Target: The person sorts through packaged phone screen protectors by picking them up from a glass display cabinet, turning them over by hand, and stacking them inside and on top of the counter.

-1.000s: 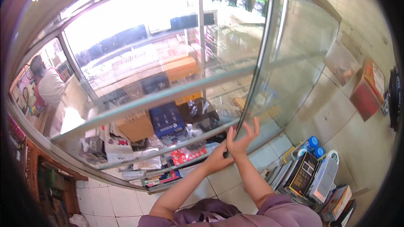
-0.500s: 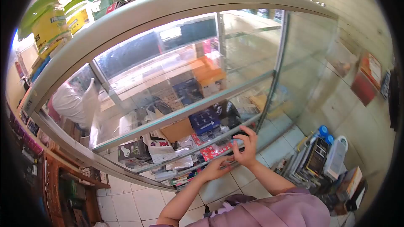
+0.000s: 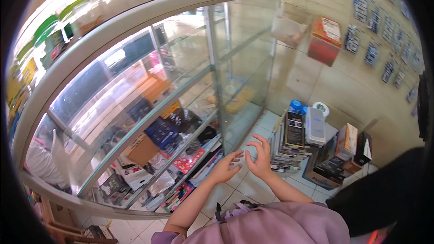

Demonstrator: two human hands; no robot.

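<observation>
My left hand [image 3: 227, 167] is held out above the tiled floor, fingers spread and slightly curled, with nothing in it. Close beside it, my right hand [image 3: 259, 157] is raised with thumb and fingers apart, also holding nothing. Both are near the right end of a glass display case [image 3: 149, 117]. Inside its lower part lie a blue box [image 3: 161, 131], a brown cardboard box [image 3: 141, 147], red patterned packets [image 3: 189, 161] and clear plastic bags. To the right of my right hand stands a tall pile of flat boxes [image 3: 289, 142].
A white plastic container [image 3: 315, 126] and a blue-topped item [image 3: 295, 105] sit on the pile. An open carton [image 3: 326, 171] of boxes stands farther right. A red and orange box [image 3: 324, 40] is against the tiled wall, where small packets [image 3: 373, 54] hang. Something black [image 3: 384, 194] fills the lower right.
The view has swung right, bringing in more of the wall and the pile. My hands have moved away from the case's lower edge and somewhat apart.
</observation>
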